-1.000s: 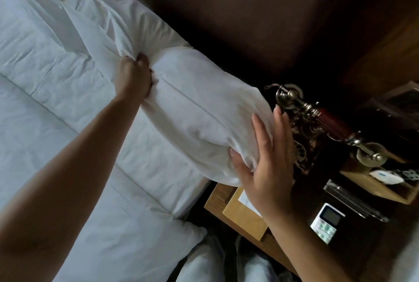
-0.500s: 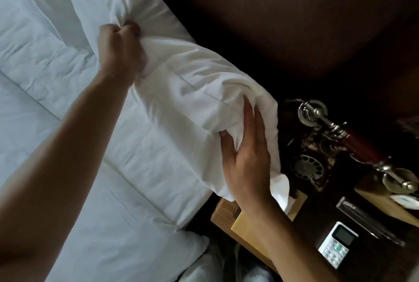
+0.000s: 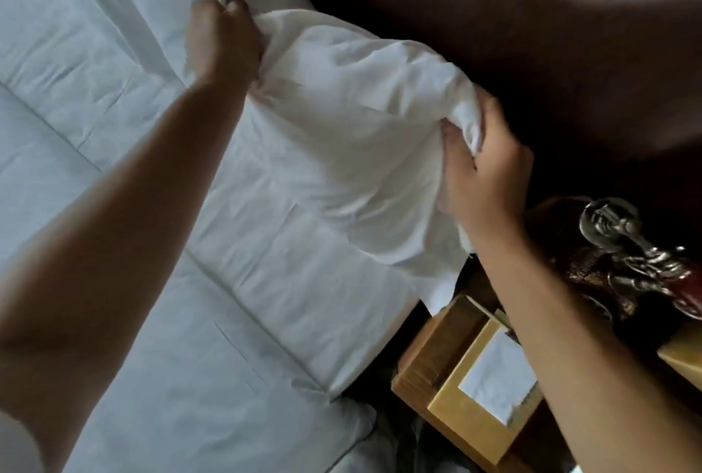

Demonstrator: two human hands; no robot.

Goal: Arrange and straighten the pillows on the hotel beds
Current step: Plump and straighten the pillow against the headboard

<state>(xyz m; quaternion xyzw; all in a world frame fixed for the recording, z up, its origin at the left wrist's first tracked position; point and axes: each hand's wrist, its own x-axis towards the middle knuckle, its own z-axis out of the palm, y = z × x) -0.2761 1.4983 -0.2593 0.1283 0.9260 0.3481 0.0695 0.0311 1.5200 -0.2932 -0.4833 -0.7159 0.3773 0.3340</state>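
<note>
Head view: the pillow lies at the bed's head edge, long axis running between your hands. Your left hand fists its inner end; your right hand pinches the outer end, overhanging the nightstand.

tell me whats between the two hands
In the head view, the bunched white pillow spans the whole stretch: the left hand grips one end and the right hand the other.

Bedside table clutter (ornate telephone) right; open bedding left
</note>
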